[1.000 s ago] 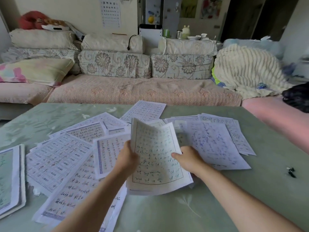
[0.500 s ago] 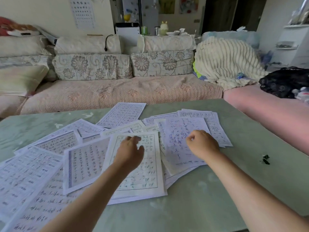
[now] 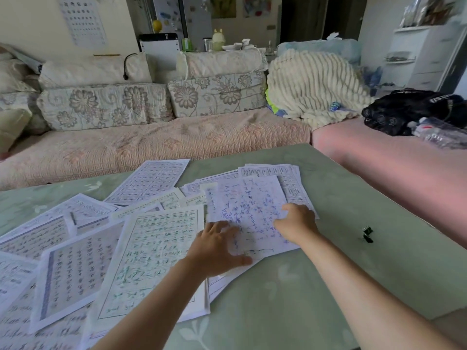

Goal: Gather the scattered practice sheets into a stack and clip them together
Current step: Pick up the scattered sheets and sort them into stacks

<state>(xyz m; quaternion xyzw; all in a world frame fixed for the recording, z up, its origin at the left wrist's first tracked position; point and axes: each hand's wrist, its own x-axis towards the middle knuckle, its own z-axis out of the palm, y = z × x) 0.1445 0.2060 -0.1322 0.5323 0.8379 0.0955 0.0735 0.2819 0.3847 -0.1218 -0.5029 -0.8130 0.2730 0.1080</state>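
Left hand (image 3: 217, 248) lies flat, fingers spread, pressing the blue-scribbled sheet (image 3: 250, 205). Right hand (image 3: 295, 223) curls at that sheet's right edge, fingertips hidden, so can't tell if its grip is closed. Other practice sheets (image 3: 75, 261), gridded with inked characters, overlap across the tabletop (image 3: 278, 299), leftmost ones cut off.

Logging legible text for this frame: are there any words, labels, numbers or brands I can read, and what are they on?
No text here reads clearly.
practice sheets: rows of handwritten characters, too blurred to read.
blue-ink sheet: loose handwriting, unreadable.
wall chart: grid of marks, too small to read.
black bag: white lettering, blurred and partly cut off.
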